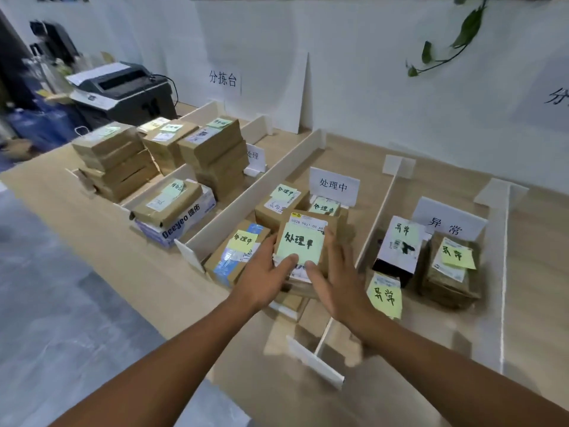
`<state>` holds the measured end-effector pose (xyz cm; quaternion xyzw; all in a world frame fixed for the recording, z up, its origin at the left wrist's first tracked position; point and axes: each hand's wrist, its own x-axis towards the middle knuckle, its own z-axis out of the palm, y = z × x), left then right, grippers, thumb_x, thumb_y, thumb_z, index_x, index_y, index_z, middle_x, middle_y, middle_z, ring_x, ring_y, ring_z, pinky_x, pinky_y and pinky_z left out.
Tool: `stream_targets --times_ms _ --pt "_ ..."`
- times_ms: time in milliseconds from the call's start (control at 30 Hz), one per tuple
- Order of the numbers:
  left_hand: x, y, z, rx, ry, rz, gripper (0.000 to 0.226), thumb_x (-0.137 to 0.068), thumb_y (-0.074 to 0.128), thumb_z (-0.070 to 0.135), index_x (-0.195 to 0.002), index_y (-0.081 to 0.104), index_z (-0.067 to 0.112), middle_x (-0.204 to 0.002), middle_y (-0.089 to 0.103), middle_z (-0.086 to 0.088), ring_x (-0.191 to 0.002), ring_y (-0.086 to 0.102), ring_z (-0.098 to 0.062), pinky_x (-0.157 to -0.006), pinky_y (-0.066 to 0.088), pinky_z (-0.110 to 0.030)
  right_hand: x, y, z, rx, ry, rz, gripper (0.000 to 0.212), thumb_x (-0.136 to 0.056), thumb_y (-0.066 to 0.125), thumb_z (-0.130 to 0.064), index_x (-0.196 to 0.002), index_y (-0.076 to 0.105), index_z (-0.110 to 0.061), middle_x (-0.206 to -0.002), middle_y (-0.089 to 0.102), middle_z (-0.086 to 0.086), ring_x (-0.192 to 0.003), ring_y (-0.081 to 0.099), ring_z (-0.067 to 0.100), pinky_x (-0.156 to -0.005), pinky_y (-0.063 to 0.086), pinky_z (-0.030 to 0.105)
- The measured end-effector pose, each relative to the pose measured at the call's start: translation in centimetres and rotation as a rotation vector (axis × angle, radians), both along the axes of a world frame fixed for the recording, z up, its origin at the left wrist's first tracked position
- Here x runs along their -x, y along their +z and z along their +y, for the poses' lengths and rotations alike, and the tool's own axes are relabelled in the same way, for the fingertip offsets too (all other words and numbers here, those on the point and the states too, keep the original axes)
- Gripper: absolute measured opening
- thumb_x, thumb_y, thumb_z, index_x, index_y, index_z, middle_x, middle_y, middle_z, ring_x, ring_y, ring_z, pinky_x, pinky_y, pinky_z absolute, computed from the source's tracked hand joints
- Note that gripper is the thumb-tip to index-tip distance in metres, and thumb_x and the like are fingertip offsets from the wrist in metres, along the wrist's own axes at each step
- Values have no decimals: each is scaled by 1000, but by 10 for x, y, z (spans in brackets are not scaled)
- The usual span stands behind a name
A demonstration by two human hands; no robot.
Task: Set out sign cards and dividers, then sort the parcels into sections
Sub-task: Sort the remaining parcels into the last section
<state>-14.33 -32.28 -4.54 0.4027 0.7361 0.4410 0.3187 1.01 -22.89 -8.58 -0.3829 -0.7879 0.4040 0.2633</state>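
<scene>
My worktop is pale wood-grain; the dividers on it are plain white. The parcels far left are brown cardboard, each bearing a pale green note. The parcel between my hands carries a pale green note with black handwriting. The sign cards are white with black characters. At right, one parcel is white over black; its neighbour's note is yellow-green. The printer far left is dark grey.
</scene>
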Motion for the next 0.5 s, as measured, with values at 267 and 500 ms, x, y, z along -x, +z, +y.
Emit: stream_targets --times_ms 267,500 --pt "65 -71 63 140 -43 -18 34 -94 59 45 -126 49 54 -108 68 28 -92 67 4 -69 47 -16 64 -53 30 120 -163 -208 80 -86 34 -72 -154 -5 -53 -155 25 2 -140 40 27 -112 40 48" --pt "85 -120 67 187 -125 -11 41 -96 62 41 -131 40 44 -114 62 28 -99 63 11 -62 48 -5 90 -87 17 104 -333 -305 74 -89 34 -70 -151 -6 -63 -163 17 -9 -144 25 17 -103 42 26"
